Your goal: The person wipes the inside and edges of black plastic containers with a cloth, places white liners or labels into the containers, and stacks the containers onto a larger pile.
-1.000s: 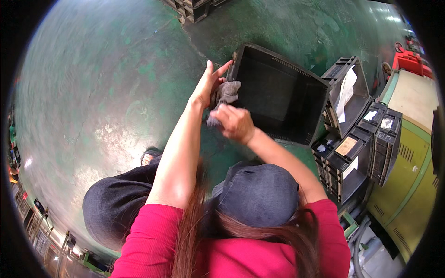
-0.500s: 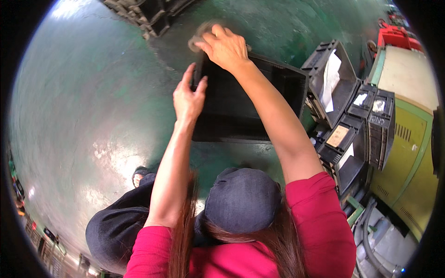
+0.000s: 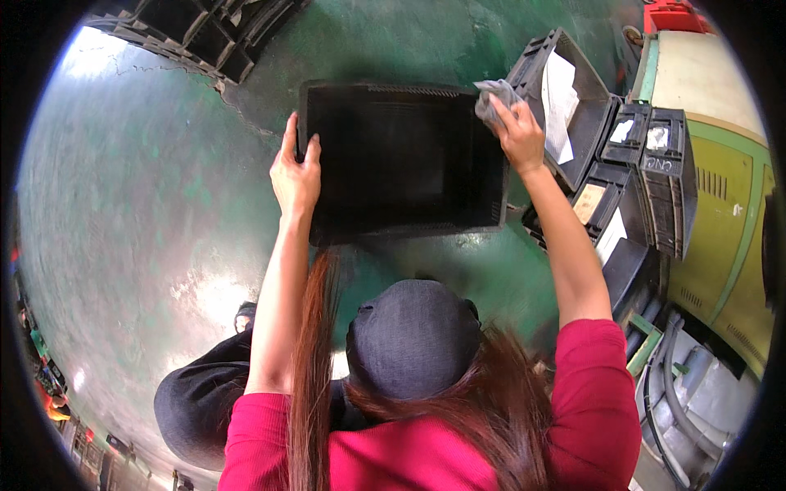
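A black plastic crate faces me with its open top, in front of my knees. My left hand grips its left rim, the thumb on the inner side and the fingers outside. In my right hand is a crumpled grey rag, pressed against the crate's far right corner. The rag hides that corner of the rim.
More black crates stand close on the right, some with white paper in or on them. Behind them is a yellow-green cabinet. Stacked black crates sit at the far left on the green floor.
My right hand has carried the rag from the crate's far left corner to its far right corner. The left hand keeps its hold on the left rim, and the crate appears shifted left.
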{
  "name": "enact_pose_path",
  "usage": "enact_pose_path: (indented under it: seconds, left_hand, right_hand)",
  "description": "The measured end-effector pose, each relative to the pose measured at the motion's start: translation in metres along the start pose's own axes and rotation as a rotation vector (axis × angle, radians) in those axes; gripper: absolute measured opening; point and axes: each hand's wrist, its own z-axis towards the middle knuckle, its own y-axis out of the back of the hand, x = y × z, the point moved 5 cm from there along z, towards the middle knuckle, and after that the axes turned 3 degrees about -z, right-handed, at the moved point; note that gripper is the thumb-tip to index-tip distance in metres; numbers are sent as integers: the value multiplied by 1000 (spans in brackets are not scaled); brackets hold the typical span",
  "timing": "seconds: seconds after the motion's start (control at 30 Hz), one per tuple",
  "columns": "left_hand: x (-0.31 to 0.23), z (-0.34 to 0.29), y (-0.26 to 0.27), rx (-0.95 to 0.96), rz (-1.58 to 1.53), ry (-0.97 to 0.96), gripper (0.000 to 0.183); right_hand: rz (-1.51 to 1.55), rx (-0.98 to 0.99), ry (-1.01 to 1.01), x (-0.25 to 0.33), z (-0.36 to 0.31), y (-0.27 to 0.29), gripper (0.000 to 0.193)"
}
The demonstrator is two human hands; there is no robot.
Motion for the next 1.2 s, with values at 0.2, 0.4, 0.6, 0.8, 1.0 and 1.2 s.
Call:
enact_pose_path:
  seconds: [0.2,0.4,0.6,0.8,1.0,1.2]
  left_hand:
    - [15,5,-3,-59,63,-94,51]
    - [16,1,-1,-19,-28,-41,50]
    - [12,5,-15,12,29,-62,51]
    - [19,24,-7,-17,687,-276,60]
    - [-101,-60,-41,878,-498,76,58]
    - [-153,-73,-49,1139,-274,104,52]
  right_hand:
    - [17,221,-233,48,-139,36,55]
    - [156,124,-156,184,-134,39,49]
    - [301,29,155,306,-77,17,27]
    - [559,61,127,281,-80,24,27]
    - [1118,31,-329,154,-21,81,22]
    - [209,-147,-722,-51,-16,59,27]
